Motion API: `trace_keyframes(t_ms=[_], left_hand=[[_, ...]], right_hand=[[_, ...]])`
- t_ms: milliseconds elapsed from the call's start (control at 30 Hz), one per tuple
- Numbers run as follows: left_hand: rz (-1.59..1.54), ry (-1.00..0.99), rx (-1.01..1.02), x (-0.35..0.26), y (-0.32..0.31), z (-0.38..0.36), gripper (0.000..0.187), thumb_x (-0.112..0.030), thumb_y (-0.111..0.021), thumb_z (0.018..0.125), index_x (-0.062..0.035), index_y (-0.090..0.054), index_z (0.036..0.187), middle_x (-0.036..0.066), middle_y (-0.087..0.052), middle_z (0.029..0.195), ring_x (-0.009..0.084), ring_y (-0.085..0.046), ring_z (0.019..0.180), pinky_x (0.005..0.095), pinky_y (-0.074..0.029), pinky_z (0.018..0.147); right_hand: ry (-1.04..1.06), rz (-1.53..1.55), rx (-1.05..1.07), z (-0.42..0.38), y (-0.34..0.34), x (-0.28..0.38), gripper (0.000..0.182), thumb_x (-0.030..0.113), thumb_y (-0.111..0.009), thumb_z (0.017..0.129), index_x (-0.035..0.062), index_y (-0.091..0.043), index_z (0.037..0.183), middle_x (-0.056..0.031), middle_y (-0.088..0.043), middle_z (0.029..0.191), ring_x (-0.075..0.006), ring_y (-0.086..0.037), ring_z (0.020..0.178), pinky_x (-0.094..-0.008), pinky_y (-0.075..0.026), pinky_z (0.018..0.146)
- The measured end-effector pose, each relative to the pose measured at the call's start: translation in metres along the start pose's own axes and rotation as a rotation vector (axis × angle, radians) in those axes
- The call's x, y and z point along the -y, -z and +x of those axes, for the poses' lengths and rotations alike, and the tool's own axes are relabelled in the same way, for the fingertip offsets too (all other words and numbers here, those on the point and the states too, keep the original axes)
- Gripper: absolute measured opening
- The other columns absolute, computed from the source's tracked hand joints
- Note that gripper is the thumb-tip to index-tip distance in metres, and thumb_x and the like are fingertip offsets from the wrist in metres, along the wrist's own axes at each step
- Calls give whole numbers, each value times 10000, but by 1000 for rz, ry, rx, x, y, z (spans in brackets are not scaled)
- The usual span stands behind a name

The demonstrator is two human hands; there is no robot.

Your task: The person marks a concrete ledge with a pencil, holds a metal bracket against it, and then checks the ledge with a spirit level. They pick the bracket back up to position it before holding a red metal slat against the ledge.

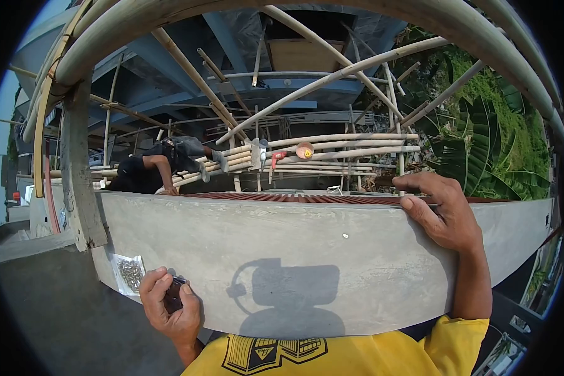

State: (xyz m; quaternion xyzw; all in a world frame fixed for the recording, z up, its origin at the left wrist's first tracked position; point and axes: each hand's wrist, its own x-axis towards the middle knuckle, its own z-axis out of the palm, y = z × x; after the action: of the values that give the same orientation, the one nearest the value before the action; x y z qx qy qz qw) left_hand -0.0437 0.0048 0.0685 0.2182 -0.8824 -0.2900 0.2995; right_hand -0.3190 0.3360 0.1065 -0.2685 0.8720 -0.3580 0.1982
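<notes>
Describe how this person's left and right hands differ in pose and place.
The left hand curls around a small dark object; the right hand has its thumb and forefinger apart, with nothing visibly held.
The left hand is at the near side of the concrete ledge, beside a bag of small metal pieces; the right hand is at its far edge, by the reddish-brown bars.
Both hands are bare.

The dark object (174, 295) in the left hand (175, 322) is largely hidden by the fingers and cannot be identified. Near the left end of the concrete ledge (382, 269), the metallic pieces (131, 274) are too small to distinguish individually; the yellow shirt (382, 357) is truncated by the lower frame edge.
</notes>
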Motion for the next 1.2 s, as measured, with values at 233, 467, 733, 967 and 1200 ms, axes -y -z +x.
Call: trace_keyframes(t_ms=[233,467,733,967,1200], left_hand=[[20,5,-1,2,1,-1,363,83,-642,718,-15,-623,1067,167,-589,1165,248,-616,979,313,-559,729],[17,-3,24,5,3,-2,337,88,-596,722,-16,-627,1042,170,-587,1154,274,-605,1030,328,-545,788],[27,-7,34,3,6,-3,343,86,-580,721,-27,-632,1040,170,-580,1168,293,-593,1071,362,-524,855],[51,-63,58,3,6,1,356,38,-598,732,-37,-630,1078,177,-567,1194,304,-585,1084,375,-512,873],[110,-6,70,-6,4,5,383,19,-571,747,-3,-623,1125,187,-557,1212,293,-596,1064,334,-551,786]], right_hand=[[10,-19,-2,0,0,-1,341,283,-649,941,0,-691,1125,-191,-708,1066,-298,-707,915,-365,-599,725],[-3,9,-3,1,-1,-1,330,277,-650,939,9,-695,1124,-185,-711,1076,-298,-707,922,-362,-604,735],[-1,12,0,1,-2,-2,331,273,-648,937,5,-694,1125,-191,-709,1082,-305,-707,933,-366,-607,750],[-23,18,8,1,-1,-1,339,293,-640,942,17,-697,1130,-188,-708,1085,-309,-706,937,-376,-605,759],[-41,32,15,1,0,0,339,295,-647,938,22,-695,1133,-189,-707,1068,-311,-703,920,-377,-591,751]])
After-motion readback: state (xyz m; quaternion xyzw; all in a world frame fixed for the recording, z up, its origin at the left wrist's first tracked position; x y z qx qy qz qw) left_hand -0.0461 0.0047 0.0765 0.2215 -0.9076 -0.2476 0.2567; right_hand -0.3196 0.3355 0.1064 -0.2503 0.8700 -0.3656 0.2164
